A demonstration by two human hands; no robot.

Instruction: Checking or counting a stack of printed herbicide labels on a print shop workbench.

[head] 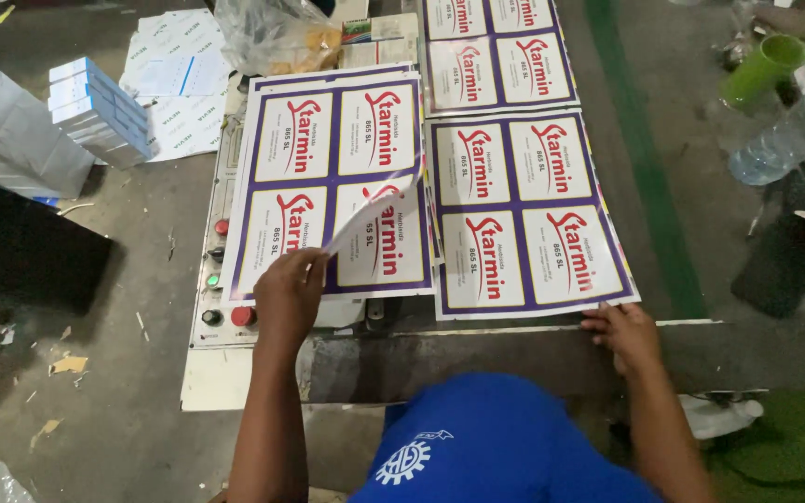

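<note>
Two printed sheets lie side by side on a work surface, each with white labels, red lettering and purple borders. My left hand (289,293) rests on the lower part of the left sheet (328,140) and pinches a curled white piece of paper (370,216) that lifts up off it. My right hand (622,333) lies flat on the bottom right corner of the right sheet (524,214), fingers pressing its edge. A third sheet of the same kind (496,51) lies beyond the right one. A blue cloth with a white emblem (486,447) fills the bottom middle.
A control panel with red and green buttons (220,272) runs along the left sheet's left edge. A stack of blue and white boxes (100,112) sits at the far left, a clear plastic bag (272,37) at the top, a green cup (764,70) and a clear bottle (784,140) at the right.
</note>
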